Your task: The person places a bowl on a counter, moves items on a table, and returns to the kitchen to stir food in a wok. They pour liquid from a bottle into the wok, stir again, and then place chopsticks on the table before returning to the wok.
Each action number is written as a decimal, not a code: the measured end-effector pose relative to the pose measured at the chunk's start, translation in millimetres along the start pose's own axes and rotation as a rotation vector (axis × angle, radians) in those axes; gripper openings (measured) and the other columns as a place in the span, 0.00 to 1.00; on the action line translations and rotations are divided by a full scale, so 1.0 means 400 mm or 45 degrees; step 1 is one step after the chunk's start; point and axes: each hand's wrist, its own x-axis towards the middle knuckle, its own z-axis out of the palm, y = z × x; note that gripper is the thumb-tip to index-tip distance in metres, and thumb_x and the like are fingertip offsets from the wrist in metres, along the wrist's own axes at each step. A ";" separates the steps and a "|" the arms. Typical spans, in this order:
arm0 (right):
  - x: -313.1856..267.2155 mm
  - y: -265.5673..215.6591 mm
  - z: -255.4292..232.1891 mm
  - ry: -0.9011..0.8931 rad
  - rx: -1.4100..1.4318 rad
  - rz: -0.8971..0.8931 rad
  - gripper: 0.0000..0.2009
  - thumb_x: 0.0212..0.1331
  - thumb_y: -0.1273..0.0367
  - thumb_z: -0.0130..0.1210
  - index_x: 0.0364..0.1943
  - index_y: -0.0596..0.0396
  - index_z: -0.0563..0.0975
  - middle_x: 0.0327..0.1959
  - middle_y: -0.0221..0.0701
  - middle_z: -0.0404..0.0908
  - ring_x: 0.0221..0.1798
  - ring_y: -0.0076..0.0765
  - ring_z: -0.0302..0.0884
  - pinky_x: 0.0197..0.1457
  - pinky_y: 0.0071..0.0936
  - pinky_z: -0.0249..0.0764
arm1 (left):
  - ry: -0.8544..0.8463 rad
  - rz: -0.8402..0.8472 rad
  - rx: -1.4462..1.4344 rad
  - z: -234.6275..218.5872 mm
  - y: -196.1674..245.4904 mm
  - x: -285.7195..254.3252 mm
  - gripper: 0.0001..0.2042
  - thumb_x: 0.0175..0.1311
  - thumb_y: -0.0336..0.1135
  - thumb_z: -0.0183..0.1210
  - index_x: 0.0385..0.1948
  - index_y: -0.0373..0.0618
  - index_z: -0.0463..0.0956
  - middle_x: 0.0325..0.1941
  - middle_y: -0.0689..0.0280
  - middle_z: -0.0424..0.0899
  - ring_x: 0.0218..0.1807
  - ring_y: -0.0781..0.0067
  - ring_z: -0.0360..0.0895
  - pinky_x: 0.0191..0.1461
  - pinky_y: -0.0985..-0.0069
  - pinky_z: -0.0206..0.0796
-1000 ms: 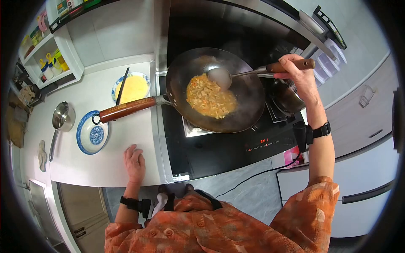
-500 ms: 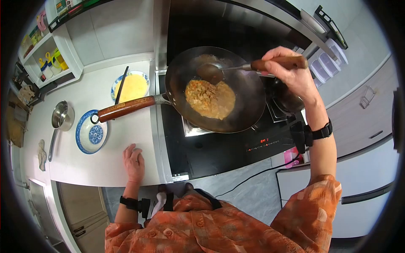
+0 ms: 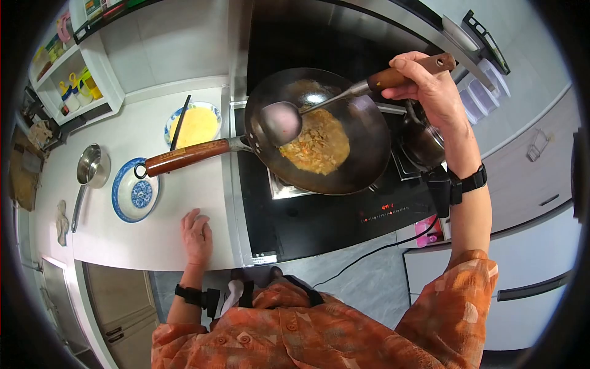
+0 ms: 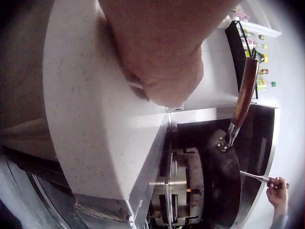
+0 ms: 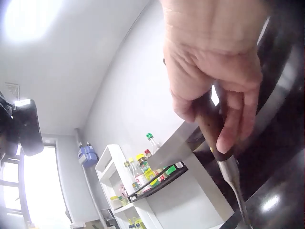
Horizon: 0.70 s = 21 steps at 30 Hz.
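My right hand [image 3: 433, 92] grips the wooden handle of a metal ladle [image 3: 393, 78]. In the right wrist view, the fingers wrap around that handle [image 5: 209, 121]. The ladle's round bowl [image 3: 282, 122] is over the left inner side of a dark wok [image 3: 362, 144], overlapping the edge of the food. Chopped brownish-orange food [image 3: 319, 141] in thin sauce lies in the wok's bottom. My left hand [image 3: 196, 237] rests on the white counter with its fingers loosely bent and nothing held. The wok's long wooden handle [image 3: 187, 158] reaches out over the counter, above that hand.
A blue-rimmed bowl [image 3: 124, 200] sits beneath the handle's end. Behind it, a bowl of yellow liquid [image 3: 200, 126] has dark chopsticks [image 3: 180, 122] across it. A small metal saucepan [image 3: 91, 169] stands at left. Another pot [image 3: 423, 138] sits right of the wok on the black stove [image 3: 319, 224].
The ladle's bowl swept from the food's upper right across the back to the wok's left side. The food shifted right. My left hand stayed on the counter.
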 end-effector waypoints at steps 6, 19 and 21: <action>0.001 0.008 0.000 -0.079 -0.082 -0.101 0.12 0.52 0.65 0.58 0.34 0.61 0.76 0.32 0.37 0.78 0.27 0.33 0.80 0.32 0.22 0.78 | -0.002 0.025 -0.009 -0.002 -0.001 0.006 0.07 0.47 0.22 0.52 0.28 0.41 0.75 0.44 0.55 0.74 0.49 0.51 0.68 0.54 0.64 0.60; -0.077 -0.064 -0.069 -0.381 -0.196 -0.204 0.08 0.51 0.69 0.58 0.31 0.59 0.76 0.29 0.35 0.80 0.30 0.28 0.78 0.36 0.21 0.76 | -0.015 0.011 0.003 -0.006 0.003 0.004 0.07 0.46 0.21 0.52 0.28 0.41 0.75 0.44 0.55 0.74 0.49 0.51 0.68 0.55 0.63 0.60; -0.097 -0.104 -0.085 -0.442 -0.229 -0.215 0.07 0.51 0.69 0.58 0.31 0.58 0.77 0.29 0.34 0.80 0.30 0.28 0.78 0.36 0.21 0.75 | -0.019 0.012 0.004 -0.006 0.004 0.004 0.07 0.46 0.21 0.52 0.28 0.41 0.75 0.45 0.55 0.74 0.49 0.51 0.68 0.55 0.63 0.60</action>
